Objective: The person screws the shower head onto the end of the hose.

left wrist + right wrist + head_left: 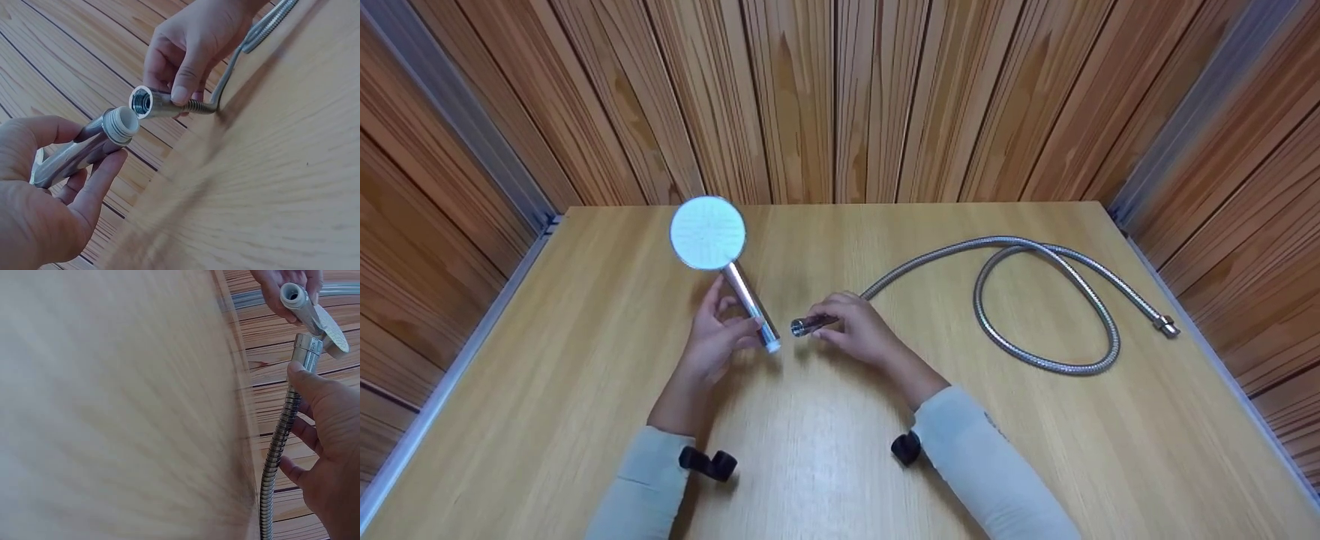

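My left hand [718, 336] grips a chrome shower head [708, 233] by its handle, the round pale face up and away from me. The handle's white threaded end [125, 122] points toward the right hand. My right hand [855, 326] pinches the conical metal end fitting [157, 104] of a shower hose [934, 255]. That fitting's open mouth, with thread inside, faces the handle's end across a small gap. In the right wrist view the fitting [307, 350] sits between thumb and fingers, with the ribbed hose running down past the fingertips.
The hose lies in a loop on the right of the wooden table [825, 465], its other end nut [1166, 326] near the right edge. Wood-plank walls [810, 97] stand behind and at both sides. Black wrist cameras [709, 463] sit on both sleeves.
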A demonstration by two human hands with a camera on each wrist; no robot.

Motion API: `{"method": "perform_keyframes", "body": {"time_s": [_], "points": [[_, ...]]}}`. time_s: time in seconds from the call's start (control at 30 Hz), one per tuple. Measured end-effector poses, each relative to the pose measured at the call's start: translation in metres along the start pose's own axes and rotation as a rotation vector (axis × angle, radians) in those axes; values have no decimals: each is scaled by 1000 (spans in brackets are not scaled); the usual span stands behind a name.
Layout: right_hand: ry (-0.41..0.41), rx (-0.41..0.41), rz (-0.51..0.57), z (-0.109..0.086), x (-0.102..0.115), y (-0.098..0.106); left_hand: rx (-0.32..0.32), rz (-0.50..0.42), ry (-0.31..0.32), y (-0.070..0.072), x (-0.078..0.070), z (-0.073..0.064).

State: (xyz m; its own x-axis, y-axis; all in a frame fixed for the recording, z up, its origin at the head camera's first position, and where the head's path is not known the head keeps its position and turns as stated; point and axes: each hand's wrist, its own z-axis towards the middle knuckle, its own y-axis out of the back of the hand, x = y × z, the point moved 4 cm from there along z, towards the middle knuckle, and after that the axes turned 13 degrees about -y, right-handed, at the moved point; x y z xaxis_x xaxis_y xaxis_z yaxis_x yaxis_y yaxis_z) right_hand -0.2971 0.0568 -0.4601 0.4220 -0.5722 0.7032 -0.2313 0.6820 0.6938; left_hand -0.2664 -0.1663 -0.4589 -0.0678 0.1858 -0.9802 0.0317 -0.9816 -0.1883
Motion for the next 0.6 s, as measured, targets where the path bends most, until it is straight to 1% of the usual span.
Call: {"method": "perform_keyframes", "body": {"time_s": [0.1, 0.23, 0.4, 0.6], "points": [[47, -13, -31, -2, 4, 0, -8, -4, -13, -2, -4, -2], [88, -32, -39, -3, 8, 1, -21, 2, -32, -3, -9, -3], [75, -42, -26, -6, 9, 4, -36, 4, -33, -3, -15, -4], [68, -25, -23, -13, 13, 5, -44, -46, -74, -3, -21, -7]]}}
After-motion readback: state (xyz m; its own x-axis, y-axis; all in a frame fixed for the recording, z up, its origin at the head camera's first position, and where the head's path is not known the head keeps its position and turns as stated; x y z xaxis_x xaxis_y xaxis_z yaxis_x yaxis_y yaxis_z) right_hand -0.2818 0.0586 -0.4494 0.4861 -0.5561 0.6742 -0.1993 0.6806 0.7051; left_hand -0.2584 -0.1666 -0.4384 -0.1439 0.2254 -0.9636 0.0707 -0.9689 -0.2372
